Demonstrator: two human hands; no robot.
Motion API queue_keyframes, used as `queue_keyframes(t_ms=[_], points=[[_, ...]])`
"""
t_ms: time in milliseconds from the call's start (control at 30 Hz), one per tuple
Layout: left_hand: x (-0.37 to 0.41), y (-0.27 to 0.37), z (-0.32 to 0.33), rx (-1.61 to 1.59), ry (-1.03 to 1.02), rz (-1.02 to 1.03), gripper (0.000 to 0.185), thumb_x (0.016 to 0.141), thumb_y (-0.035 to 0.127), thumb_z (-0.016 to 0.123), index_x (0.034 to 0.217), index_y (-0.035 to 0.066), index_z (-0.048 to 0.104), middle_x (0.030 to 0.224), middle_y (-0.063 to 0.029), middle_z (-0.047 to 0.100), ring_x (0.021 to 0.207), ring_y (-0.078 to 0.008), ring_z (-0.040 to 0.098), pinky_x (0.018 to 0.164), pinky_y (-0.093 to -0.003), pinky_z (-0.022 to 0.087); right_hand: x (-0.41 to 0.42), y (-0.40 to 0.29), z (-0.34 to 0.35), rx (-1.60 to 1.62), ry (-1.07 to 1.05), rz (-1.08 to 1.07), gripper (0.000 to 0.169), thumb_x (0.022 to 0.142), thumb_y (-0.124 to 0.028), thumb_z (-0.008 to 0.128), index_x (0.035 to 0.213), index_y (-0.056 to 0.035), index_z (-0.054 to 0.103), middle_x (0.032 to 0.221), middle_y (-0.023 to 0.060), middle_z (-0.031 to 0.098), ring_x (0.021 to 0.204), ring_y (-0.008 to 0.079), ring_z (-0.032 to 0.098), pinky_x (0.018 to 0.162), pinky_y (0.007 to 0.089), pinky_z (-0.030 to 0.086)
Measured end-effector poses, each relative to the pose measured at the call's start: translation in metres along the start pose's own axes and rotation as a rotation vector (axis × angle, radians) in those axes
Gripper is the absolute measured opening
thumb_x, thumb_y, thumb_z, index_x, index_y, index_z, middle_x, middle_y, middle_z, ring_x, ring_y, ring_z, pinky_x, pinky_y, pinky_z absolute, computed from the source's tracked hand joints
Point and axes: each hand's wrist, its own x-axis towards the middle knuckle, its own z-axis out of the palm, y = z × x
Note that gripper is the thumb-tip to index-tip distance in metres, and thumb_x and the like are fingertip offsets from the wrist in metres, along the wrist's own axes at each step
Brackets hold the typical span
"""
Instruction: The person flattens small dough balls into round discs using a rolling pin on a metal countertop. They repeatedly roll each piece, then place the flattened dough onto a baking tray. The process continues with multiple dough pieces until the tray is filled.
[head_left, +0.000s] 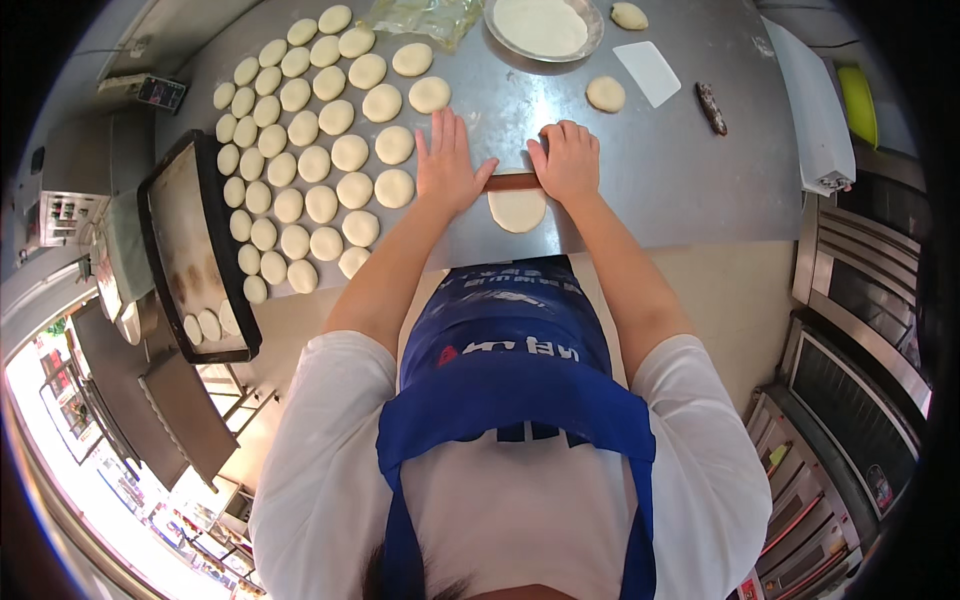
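Note:
A wooden rolling pin (513, 182) lies across the upper part of a flattened dough round (517, 211) on the steel worktable (675, 191). My left hand (448, 166) bears on the pin's left end, fingers stretched forward and thumb by the shaft. On the right end rests my right hand (568, 163), with its fingers bent forward over the pin. Both pin ends are hidden under my palms. Left of my left hand, several rows of plump dough rounds (321, 163) cover the table. A single dough piece (606, 94) sits beyond my right hand.
At the far side stand a metal bowl of white flour (541, 28) and a clear plastic bag (424, 16). A white dough scraper (649, 73), a dark stick-shaped object (711, 109) and another dough piece (629, 16) lie rightward. A black-rimmed baking tray (187, 225) holds several rounds, left.

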Motion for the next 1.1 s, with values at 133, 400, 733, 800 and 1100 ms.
queue_keyframes(t_ms=[133,400,733,800,1100], points=[[-0.074,0.011,0.0,-0.01,-0.213,0.225,0.095,0.089,0.052,0.071,0.159,-0.003,0.037,0.17,-0.019,0.032,0.158,-0.0356,0.027,0.126,-0.057,0.023,-0.098,0.002,-0.022,-0.021,-0.108,-0.14,0.057,0.089,-0.035,0.073,0.137,-0.0076,0.06,0.146,0.0146,0.058,0.133,0.033,0.055,0.11,0.0552,0.039],[0.006,0.001,-0.004,-0.043,0.066,0.201,0.063,0.094,0.028,0.07,0.149,0.002,0.053,0.162,-0.0168,0.044,0.151,-0.034,0.04,0.12,-0.0505,0.037,-0.021,0.008,-0.011,-0.128,-0.064,-0.092,0.059,0.093,-0.035,0.07,0.144,-0.0068,0.058,0.152,0.0156,0.056,0.14,0.0326,0.052,0.113,0.0571,0.037],[-0.003,0.029,0.008,-0.573,-0.42,-0.111,0.032,0.082,0.026,0.082,0.107,0.006,0.072,0.106,-0.017,0.072,0.1,-0.0354,0.07,0.087,-0.0439,0.056,-0.131,-0.008,-0.026,0.031,-0.106,-0.151,0.054,0.088,-0.029,0.073,0.137,-0.0099,0.062,0.135,0.0131,0.063,0.131,0.0294,0.056,0.11,0.0563,0.036],[-0.009,0.035,0.005,-0.544,-0.354,-0.043,0.028,0.084,0.026,0.082,0.101,0.005,0.072,0.104,-0.0159,0.073,0.099,-0.0301,0.071,0.083,-0.0413,0.056,-0.154,-0.011,-0.028,0.043,-0.115,-0.091,0.049,0.084,-0.025,0.073,0.131,-0.0116,0.065,0.128,0.0107,0.065,0.124,0.0282,0.059,0.106,0.0537,0.037],[-0.069,0.022,0.003,-1.118,-0.178,-0.547,0.061,0.092,0.027,0.077,0.138,-0.005,0.053,0.124,-0.0215,0.067,0.111,-0.0323,0.068,0.094,-0.0419,0.055,-0.136,0.0,-0.038,0.182,-0.173,-0.087,0.018,0.069,-0.015,0.071,0.087,-0.0137,0.07,0.091,0.0037,0.068,0.095,0.0265,0.064,0.094,0.045,0.041]])
